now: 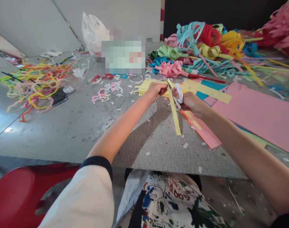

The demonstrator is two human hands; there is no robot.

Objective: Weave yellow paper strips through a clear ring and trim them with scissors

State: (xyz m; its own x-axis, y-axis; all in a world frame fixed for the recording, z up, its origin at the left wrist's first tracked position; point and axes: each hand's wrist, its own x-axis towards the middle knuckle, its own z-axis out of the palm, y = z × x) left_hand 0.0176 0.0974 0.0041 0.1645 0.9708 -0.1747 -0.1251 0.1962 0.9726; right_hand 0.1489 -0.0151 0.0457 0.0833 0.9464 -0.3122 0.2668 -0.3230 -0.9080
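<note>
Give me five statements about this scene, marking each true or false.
1. The left hand holds the scissors. False: the right hand holds the scissors.
2. A yellow strip is beside the scissors. True.
3. The paper loops are all pink. False: some paper loops are blue, red or yellow.
4. A large pink sheet is on the table. True.
5. The chair is blue. False: the chair is red.

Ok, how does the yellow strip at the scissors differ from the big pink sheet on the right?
The yellow paper strip is long and narrow; the pink paper sheet is broad. The yellow paper strip is at the scissors in the right hand; the pink paper sheet lies partly over blue paper. Both look plain, in a single colour.
</note>
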